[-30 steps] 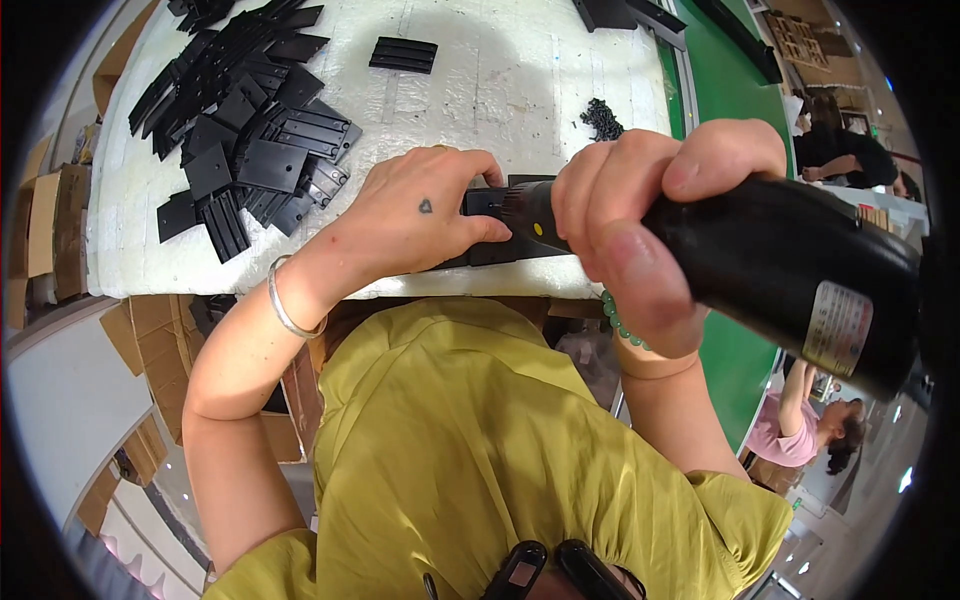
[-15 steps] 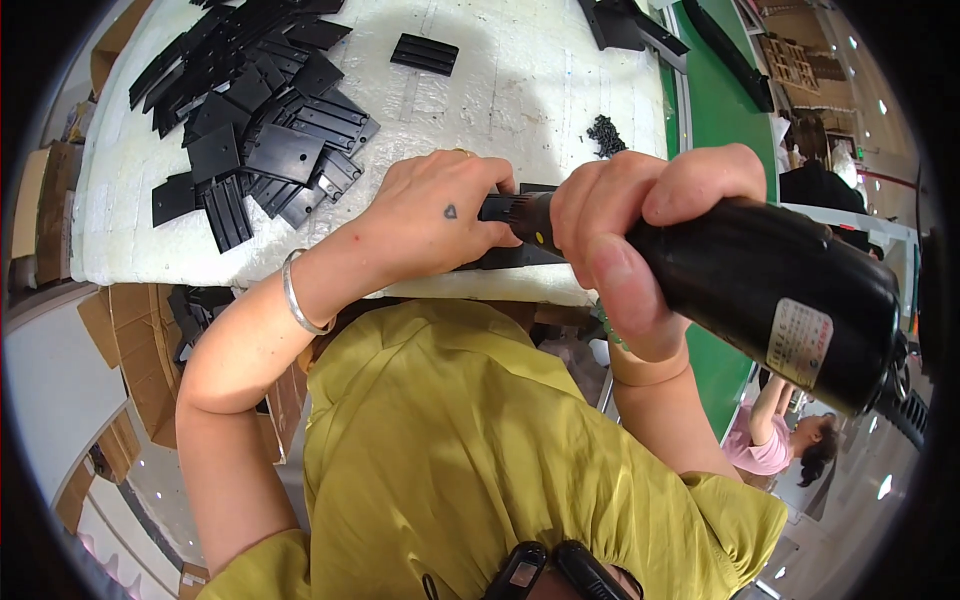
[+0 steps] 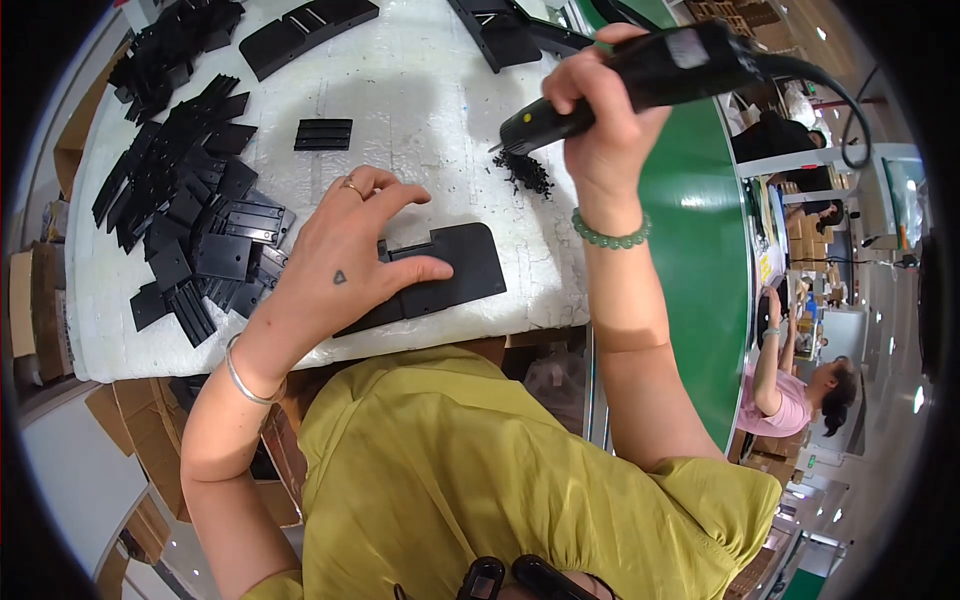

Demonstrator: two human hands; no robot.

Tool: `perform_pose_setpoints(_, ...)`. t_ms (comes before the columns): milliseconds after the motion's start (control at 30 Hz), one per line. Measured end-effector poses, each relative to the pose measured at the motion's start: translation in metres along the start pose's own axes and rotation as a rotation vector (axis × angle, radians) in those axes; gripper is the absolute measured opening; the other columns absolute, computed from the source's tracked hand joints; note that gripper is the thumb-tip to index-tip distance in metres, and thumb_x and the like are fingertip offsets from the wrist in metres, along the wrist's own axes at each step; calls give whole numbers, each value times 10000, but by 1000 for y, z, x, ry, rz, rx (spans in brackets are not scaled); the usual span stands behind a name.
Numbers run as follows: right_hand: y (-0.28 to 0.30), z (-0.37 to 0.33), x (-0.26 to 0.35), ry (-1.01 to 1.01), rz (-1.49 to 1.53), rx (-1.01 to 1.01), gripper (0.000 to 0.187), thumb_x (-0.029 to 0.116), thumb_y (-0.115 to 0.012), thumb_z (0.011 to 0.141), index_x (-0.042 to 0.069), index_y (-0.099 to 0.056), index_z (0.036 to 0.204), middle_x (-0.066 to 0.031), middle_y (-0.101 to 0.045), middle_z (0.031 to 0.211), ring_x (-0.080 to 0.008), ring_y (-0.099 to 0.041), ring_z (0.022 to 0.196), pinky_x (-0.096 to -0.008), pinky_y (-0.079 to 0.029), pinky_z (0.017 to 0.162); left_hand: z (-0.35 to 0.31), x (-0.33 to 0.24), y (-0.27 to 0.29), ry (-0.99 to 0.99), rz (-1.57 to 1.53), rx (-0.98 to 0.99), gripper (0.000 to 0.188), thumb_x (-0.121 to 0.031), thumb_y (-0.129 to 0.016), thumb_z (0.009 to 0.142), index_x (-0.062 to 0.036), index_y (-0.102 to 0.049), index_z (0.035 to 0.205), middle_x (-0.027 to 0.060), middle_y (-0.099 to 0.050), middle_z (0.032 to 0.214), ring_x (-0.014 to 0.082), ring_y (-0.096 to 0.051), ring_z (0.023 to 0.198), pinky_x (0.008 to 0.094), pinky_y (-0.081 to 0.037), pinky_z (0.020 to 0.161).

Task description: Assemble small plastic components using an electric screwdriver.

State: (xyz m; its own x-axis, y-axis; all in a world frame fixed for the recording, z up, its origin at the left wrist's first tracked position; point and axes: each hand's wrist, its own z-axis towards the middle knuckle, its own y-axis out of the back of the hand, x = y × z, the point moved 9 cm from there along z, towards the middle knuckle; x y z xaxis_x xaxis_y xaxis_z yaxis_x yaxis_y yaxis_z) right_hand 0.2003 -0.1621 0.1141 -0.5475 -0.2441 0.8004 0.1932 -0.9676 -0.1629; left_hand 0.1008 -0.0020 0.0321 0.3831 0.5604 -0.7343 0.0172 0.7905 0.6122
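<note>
My right hand [image 3: 602, 105] grips a black electric screwdriver [image 3: 640, 80], its cord trailing off to the right. The tool's bit points down at a small heap of black screws [image 3: 524, 174] on the white table. My left hand [image 3: 352, 240] rests on a flat black plastic part [image 3: 462, 268] near the table's front edge. Its thumb lies along the part and the fingers are apart and curved above it, partly hiding the part's left end. Beyond that hand lies a single small ribbed black plate [image 3: 323, 134].
A large pile of black plastic plates [image 3: 222, 255] spreads over the table's left side. Longer black parts [image 3: 305, 35] lie at the far edge, with more [image 3: 500, 35] farther right. A green surface [image 3: 695, 250] runs along the right. A person in pink [image 3: 785, 400] works beyond it.
My right hand has lifted the electric screwdriver off the black part and carried it away to the screw heap. My left hand's fingers have spread, uncovering more of the part.
</note>
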Motion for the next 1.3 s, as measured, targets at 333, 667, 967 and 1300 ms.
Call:
perform_pose_setpoints(333, 9, -15, 1, -60, 62, 39, 271, -13, -514, 757, 17, -435, 1014, -57, -452, 620, -134, -406, 481, -310, -401, 526, 26, 8, -19, -42, 11, -25, 260, -231, -714, 728, -29, -667, 886, 111, -615, 876, 296, -524, 879, 360, -435, 779)
perform_pose_setpoints(667, 7, -14, -13, -68, -80, 42, 299, -48, -532, 740, 13, -437, 1017, -61, -472, 630, -146, -452, 498, -307, -408, 518, 44, 0, -35, -81, 73, -19, 236, -216, -720, 711, -27, -692, 850, 116, -627, 768, 306, -542, 839, 378, -456, 750)
perform_pose_setpoints(967, 2, -26, 32, 28, 245, 66, 336, -48, -516, 748, 18, -411, 1060, -67, -492, 643, -137, -453, 499, -290, -416, 515, 43, 4, -32, -38, 27, -65, 250, -201, -720, 716, -9, -686, 872, 117, -641, 821, 276, -536, 842, 342, -442, 757)
perform_pose_setpoints(1300, -17, -43, 89, 99, 332, 305, 355, 45, -500, 796, 109, -401, 1131, 3, -421, 610, -105, -411, 496, -273, -370, 543, 32, -36, -11, -306, -106, -179, 83, -72, -711, 684, -39, -661, 742, 57, -616, 700, 253, -549, 796, 330, -460, 687)
